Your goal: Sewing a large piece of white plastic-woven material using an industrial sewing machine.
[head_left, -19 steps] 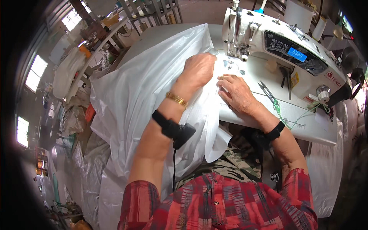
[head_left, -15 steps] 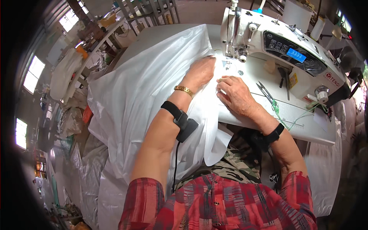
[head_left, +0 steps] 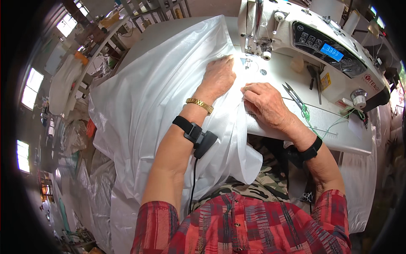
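Observation:
A large sheet of shiny white fabric [head_left: 156, 97] drapes over the left of the sewing table and hangs down toward my lap. My left hand [head_left: 217, 78] grips it with curled fingers, just left of the sewing machine's presser foot [head_left: 248, 64]. Closer to me and to the right, my right hand [head_left: 266, 103] pinches the fabric's right edge between thumb and fingers. That edge runs in a narrow fold between both hands. Bright lamp light washes out the fabric by the needle.
The white sewing machine [head_left: 313, 38] with its lit display stands at the back right. Scissors [head_left: 295, 98] with green thread and a dark-handled screwdriver [head_left: 313, 78] lie beneath its arm. A ruler scale [head_left: 323, 130] marks the table's front edge. Shelving and plastic sheets fill the left.
Both hands have shifted slightly toward me relative to the presser foot. My right hand has moved a little right, its fingers now closed on the fabric edge. The view has tilted slightly.

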The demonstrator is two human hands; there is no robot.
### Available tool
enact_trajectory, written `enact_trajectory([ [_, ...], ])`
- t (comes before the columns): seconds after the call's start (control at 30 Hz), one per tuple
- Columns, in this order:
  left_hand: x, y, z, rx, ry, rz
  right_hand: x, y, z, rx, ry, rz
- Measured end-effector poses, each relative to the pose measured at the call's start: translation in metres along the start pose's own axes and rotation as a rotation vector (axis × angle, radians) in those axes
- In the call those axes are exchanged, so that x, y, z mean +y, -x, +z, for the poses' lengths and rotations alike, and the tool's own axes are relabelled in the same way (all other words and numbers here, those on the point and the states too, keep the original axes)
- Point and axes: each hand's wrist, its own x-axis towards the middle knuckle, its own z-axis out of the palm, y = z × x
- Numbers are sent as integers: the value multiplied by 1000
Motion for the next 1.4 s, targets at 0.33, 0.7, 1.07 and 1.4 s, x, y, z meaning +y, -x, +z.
enact_trajectory([
  [0.33,6,-5,-4,-60,-18,59,-1,4,-6,-41,9,68],
  [0.7,-10,-34,18,-145,-126,134,-2,2,3,123,81,7],
  [1.07,-36,-41,33,-27,55,236,-4,-10,12,162,114,-7],
  [1.4,-16,-36,25,4,14,337,-5,-8,4,97,76,77],
])
